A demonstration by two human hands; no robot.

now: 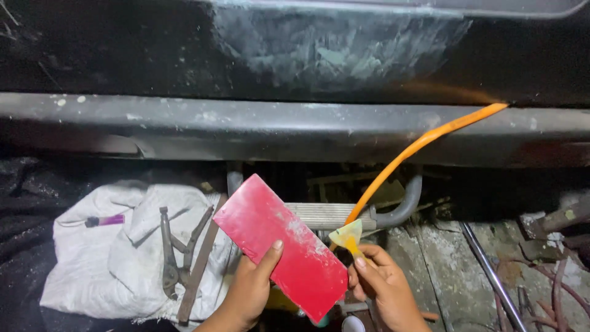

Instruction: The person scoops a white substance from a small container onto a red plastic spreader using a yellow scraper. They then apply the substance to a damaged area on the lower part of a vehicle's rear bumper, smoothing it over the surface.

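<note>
We grip the red board (279, 246) in our left hand (249, 289) | our right hand (384, 283) pinches the yellow scraper (348, 237) | pliers (175, 246) lie on the white sack (98, 258)

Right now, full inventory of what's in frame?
red flat board: 1, red with pale smears, centre, held tilted in the left hand
small spreader: 1, yellowish, right of the board, pinched by the right hand
orange hose: 1, orange, runs from upper right down toward the spreader
black panel: 1, black with a grey scuffed patch, across the top
grey sill: 1, grey, horizontal band below the panel
white sack: 1, white, lower left on the ground
pliers: 1, dark metal, lying on the sack
purple-handled tool: 1, purple and black, on the sack's left part
metal rod: 1, grey, lower right
left hand: 1, bottom centre
right hand: 1, bottom, right of centre
</note>
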